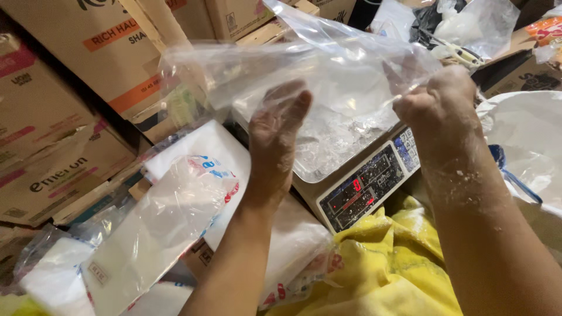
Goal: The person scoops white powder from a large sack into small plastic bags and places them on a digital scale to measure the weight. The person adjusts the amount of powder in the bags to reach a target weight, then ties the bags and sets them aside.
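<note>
I hold a clear plastic bag [328, 70] spread open above a digital weighing scale [363, 187]. My left hand [275, 140] is pushed inside the bag, fingers together and pointing up, seen through the film. My right hand [436, 102] is dusted with white powder and pinches the bag's right edge. The scale's pan under the bag is covered with crinkled clear plastic [333, 140].
Stacked cardboard boxes [64, 105] fill the left and back. Packs of plastic bags [158, 228] lie at lower left. A yellow sack [380, 269] sits below the scale and a white sack [527, 140] at right. More clear plastic [474, 23] lies at upper right.
</note>
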